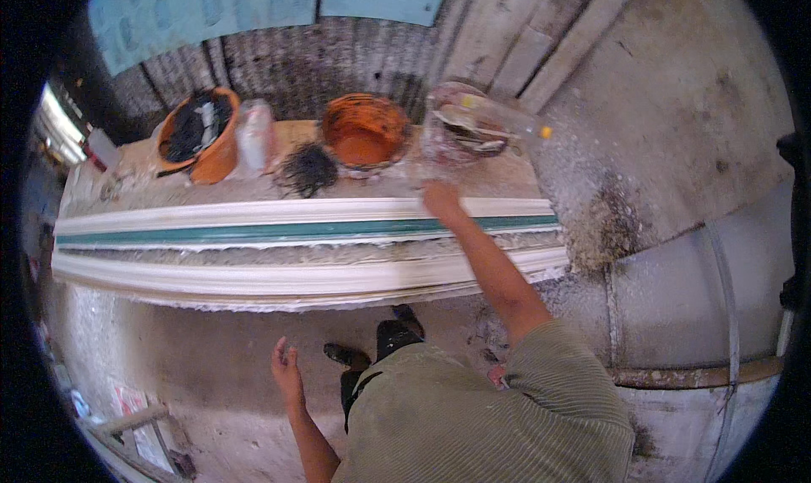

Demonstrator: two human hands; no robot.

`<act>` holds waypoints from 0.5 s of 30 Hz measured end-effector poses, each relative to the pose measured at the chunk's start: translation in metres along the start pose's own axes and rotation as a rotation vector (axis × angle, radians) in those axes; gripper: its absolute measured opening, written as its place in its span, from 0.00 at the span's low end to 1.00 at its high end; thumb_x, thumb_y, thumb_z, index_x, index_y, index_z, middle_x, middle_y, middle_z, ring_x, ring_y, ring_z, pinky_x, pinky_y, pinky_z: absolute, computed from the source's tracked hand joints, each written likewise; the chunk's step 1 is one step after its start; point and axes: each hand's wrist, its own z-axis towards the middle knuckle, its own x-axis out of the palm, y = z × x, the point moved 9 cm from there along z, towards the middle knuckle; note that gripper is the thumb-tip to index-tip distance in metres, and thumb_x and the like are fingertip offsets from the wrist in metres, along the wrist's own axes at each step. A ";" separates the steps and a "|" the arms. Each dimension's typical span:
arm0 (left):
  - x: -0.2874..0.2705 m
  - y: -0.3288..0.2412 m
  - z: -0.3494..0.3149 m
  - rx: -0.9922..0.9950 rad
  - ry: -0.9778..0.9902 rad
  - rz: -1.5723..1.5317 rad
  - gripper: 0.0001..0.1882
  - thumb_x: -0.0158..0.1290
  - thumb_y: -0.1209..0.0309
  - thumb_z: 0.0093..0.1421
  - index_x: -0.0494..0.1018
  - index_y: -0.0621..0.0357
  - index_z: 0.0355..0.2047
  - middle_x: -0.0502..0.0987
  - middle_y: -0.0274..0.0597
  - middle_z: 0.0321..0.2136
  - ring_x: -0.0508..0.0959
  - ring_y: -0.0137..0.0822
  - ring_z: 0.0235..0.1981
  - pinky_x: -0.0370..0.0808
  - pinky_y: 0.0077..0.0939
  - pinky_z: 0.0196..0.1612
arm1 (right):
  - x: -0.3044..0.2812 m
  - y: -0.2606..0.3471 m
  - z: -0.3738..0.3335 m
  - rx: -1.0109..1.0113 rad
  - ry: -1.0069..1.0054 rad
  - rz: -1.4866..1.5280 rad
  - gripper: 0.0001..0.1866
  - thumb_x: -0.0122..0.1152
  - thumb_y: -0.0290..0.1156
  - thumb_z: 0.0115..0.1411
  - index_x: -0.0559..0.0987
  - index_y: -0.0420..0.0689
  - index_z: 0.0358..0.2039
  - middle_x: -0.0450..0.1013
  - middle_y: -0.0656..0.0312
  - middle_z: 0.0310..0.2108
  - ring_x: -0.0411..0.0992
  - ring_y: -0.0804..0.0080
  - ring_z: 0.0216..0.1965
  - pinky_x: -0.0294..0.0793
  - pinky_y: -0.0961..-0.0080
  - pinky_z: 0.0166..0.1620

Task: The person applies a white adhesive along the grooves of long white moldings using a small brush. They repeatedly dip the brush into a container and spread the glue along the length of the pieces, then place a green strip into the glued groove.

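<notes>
Over the bench, my right hand (441,200) is at the far white moulding, below the orange bucket and the stained pail. Its fingers look curled, but blur hides whatever may be in them. My left hand (288,371) hangs over the floor in front of the bench, fingers apart, holding nothing. Two long white mouldings lie across the bench: the far moulding (253,215) and the near moulding (253,273). A green strip (321,231) runs along the front of the far one.
Along the bench's back stand an orange tub (221,149) of dark stuff, a whitish bag (255,136), a dark fibre tangle (309,169), an orange bucket (365,136) and a stained pail (443,141). A clear bottle (519,121) with a yellow cap lies there. Debris (612,225) litters the right.
</notes>
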 end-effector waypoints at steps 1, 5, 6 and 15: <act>0.017 -0.008 -0.004 0.016 0.008 0.005 0.20 0.54 0.71 0.66 0.72 0.61 0.58 0.73 0.48 0.58 0.71 0.43 0.60 0.64 0.39 0.63 | 0.011 0.016 -0.007 -0.077 0.061 0.043 0.14 0.52 0.33 0.58 0.83 0.47 0.41 0.80 0.48 0.38 0.79 0.49 0.42 0.76 0.47 0.42; 0.094 -0.058 -0.017 0.104 0.059 0.013 0.19 0.53 0.71 0.67 0.72 0.62 0.57 0.74 0.47 0.57 0.71 0.43 0.60 0.65 0.39 0.63 | 0.012 -0.060 -0.044 0.021 -0.084 0.114 0.13 0.53 0.34 0.58 0.84 0.48 0.37 0.80 0.51 0.34 0.80 0.50 0.39 0.77 0.50 0.41; 0.114 -0.066 -0.020 0.080 0.060 0.032 0.20 0.53 0.70 0.67 0.71 0.62 0.58 0.74 0.47 0.57 0.71 0.43 0.60 0.65 0.38 0.64 | 0.013 -0.102 -0.050 0.017 -0.115 0.076 0.13 0.53 0.35 0.58 0.84 0.48 0.37 0.80 0.51 0.34 0.80 0.50 0.39 0.77 0.51 0.41; 0.302 -0.108 -0.089 0.029 0.044 0.105 0.19 0.54 0.68 0.67 0.73 0.64 0.56 0.75 0.48 0.55 0.72 0.42 0.59 0.65 0.37 0.63 | 0.001 -0.550 -0.140 0.516 -0.009 -0.183 0.11 0.59 0.38 0.58 0.83 0.51 0.39 0.79 0.55 0.36 0.80 0.53 0.40 0.78 0.51 0.39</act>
